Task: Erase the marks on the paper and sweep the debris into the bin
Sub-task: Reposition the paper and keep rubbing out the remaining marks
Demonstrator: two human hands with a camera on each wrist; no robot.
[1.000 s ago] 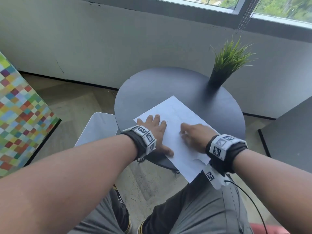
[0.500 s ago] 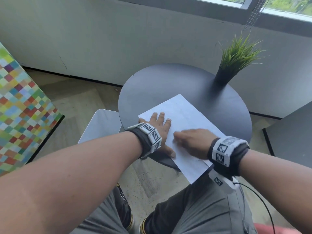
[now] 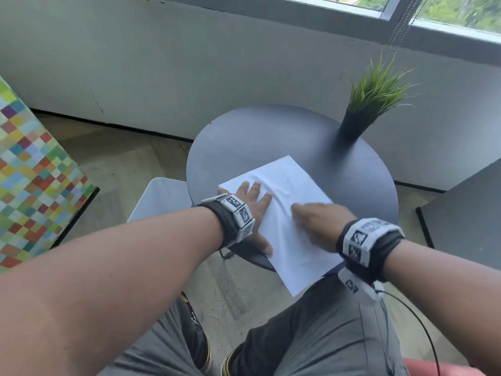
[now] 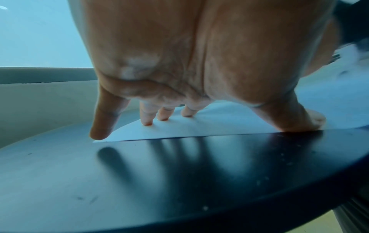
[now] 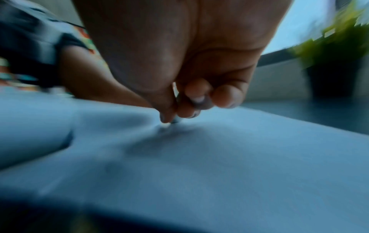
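Note:
A white sheet of paper point(image 3: 294, 256) lies on the round dark table point(image 3: 257, 137), its near corner hanging over the table's edge. My left hand point(image 3: 252, 202) presses flat on the sheet's left side, fingers spread and straight point(image 4: 146, 121). My right hand point(image 3: 317, 221) is on the middle of the sheet, thumb and fingers pinching a small grey eraser point(image 5: 175, 121) whose tip touches the paper point(image 5: 219, 165). A wrinkle runs through the sheet beyond my left fingers. The right wrist view is blurred. No marks are readable on the sheet.
A white bin point(image 3: 160, 196) stands on the floor just left of the table. A potted grass plant point(image 3: 374, 96) sits at the table's far right. Pale specks point(image 4: 287, 164) lie on the tabletop point(image 4: 139, 181) near my left thumb. My knees are below the table's near edge.
My right hand slid left across the sheet, then back to the right. A wrinkle has risen in the paper by my left fingers. My left hand has stayed pressed in place.

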